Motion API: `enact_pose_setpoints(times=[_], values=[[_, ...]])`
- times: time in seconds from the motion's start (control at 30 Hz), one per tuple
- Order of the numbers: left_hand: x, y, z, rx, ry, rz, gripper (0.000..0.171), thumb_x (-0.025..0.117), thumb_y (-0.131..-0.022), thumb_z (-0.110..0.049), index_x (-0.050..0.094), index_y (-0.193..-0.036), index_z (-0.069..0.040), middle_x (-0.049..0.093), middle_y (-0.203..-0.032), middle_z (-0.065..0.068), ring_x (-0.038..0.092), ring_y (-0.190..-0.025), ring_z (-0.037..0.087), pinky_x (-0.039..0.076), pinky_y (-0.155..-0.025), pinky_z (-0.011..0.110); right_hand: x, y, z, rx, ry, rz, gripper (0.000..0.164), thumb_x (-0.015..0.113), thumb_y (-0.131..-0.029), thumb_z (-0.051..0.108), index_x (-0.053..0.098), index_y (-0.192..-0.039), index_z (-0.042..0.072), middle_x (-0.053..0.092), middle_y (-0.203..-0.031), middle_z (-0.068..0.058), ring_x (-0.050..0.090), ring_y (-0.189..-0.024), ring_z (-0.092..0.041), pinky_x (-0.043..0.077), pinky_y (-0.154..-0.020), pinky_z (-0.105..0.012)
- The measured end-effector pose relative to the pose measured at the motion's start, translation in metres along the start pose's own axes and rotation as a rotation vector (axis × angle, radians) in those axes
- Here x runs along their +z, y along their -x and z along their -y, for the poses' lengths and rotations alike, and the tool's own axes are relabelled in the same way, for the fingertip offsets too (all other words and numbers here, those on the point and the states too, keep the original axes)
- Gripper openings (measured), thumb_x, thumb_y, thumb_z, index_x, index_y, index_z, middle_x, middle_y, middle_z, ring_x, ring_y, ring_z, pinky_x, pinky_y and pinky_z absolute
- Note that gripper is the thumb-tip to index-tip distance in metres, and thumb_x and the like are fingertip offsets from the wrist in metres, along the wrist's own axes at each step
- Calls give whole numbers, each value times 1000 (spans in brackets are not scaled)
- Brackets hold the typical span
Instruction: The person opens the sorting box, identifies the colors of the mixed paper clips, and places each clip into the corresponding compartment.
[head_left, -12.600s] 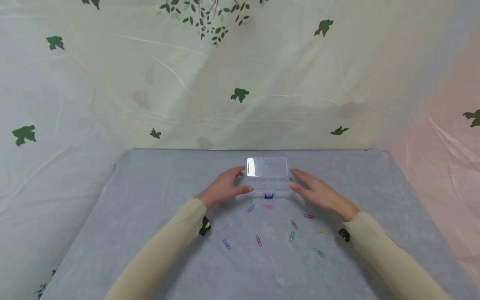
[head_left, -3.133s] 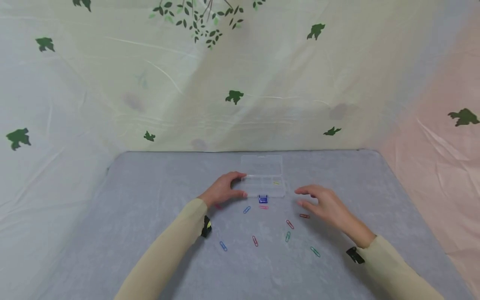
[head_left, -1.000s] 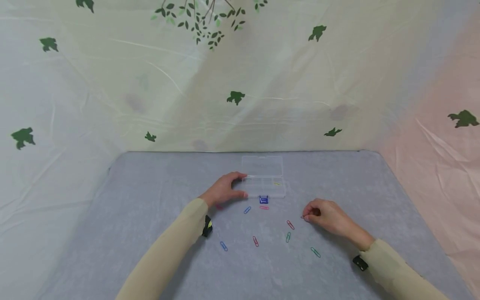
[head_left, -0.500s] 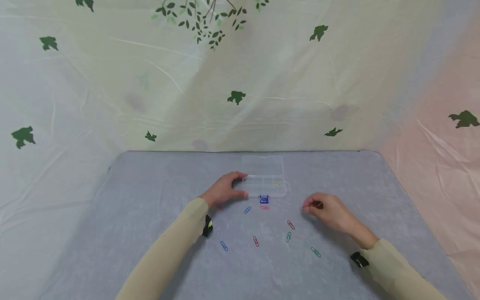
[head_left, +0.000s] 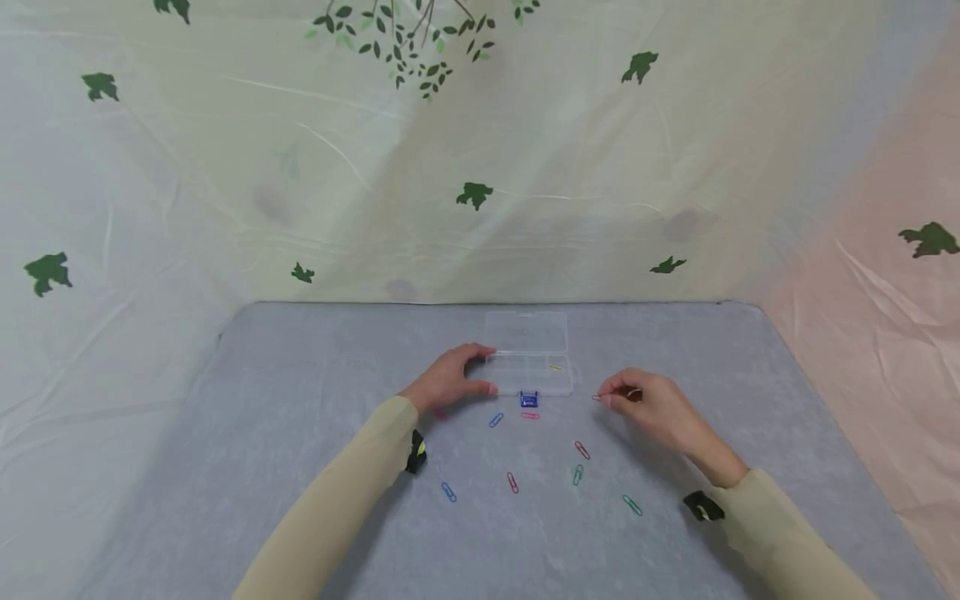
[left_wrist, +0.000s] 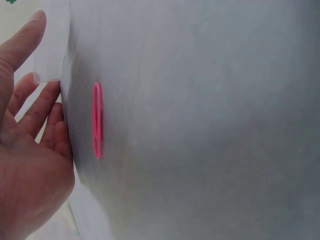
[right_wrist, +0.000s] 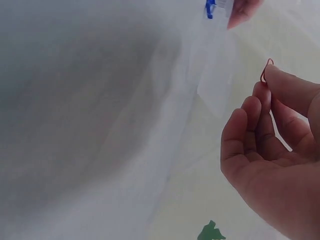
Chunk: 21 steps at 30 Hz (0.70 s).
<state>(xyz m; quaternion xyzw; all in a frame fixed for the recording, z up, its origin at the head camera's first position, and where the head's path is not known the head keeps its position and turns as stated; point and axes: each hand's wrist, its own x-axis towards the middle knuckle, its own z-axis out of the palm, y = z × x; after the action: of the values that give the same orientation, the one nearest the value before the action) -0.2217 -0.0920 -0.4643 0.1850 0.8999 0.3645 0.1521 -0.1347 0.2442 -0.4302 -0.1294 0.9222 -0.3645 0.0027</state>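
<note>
A clear plastic compartment box stands with its lid raised at the back and a blue latch at the front. My left hand holds the box's left end between thumb and fingers. One yellow paper clip lies in a right-hand compartment. To the right of the box, my right hand pinches a red paper clip between thumb and forefinger, above the table. Beneath the left hand, a pink paper clip lies on the cloth.
Several paper clips are scattered on the grey table in front of the box: pink, blue, red and green among them. A pale curtain with leaf prints hangs behind the table.
The yellow clip went from the table into the box. My right hand has since picked up a red paper clip and moved it up toward the box. The left hand has stayed at the box.
</note>
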Motion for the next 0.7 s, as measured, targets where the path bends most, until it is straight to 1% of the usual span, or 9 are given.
enact_pose_setpoints(times=[0.3, 0.47, 0.7], values=[[-1, 0, 0, 13, 9, 2, 67, 83, -91, -29, 54, -150, -14, 53, -151, 9, 45, -143, 28, 32, -121, 44, 7, -12, 13, 29, -38, -19, 6, 75, -96, 12, 76, -102, 10, 74, -98, 0, 65, -89, -19, 55, -77, -28], [-1, 0, 1, 11, 11, 5, 68, 83, -91, -29, 54, -151, -14, 53, -152, 9, 45, -143, 28, 33, -121, 44, 10, -20, 19, -4, -57, -40, 6, 75, -97, 12, 76, -101, 8, 74, -98, -1, 65, -89, -19, 55, -77, -29], [0, -1, 3, 17, 14, -1, 68, 83, -91, -29, 54, -150, -15, 54, -151, 9, 46, -142, 28, 32, -121, 43, 16, -31, 22, -35, -52, -59, 7, 73, -97, 7, 76, -103, 7, 75, -99, -4, 66, -88, -19, 56, -78, -31]])
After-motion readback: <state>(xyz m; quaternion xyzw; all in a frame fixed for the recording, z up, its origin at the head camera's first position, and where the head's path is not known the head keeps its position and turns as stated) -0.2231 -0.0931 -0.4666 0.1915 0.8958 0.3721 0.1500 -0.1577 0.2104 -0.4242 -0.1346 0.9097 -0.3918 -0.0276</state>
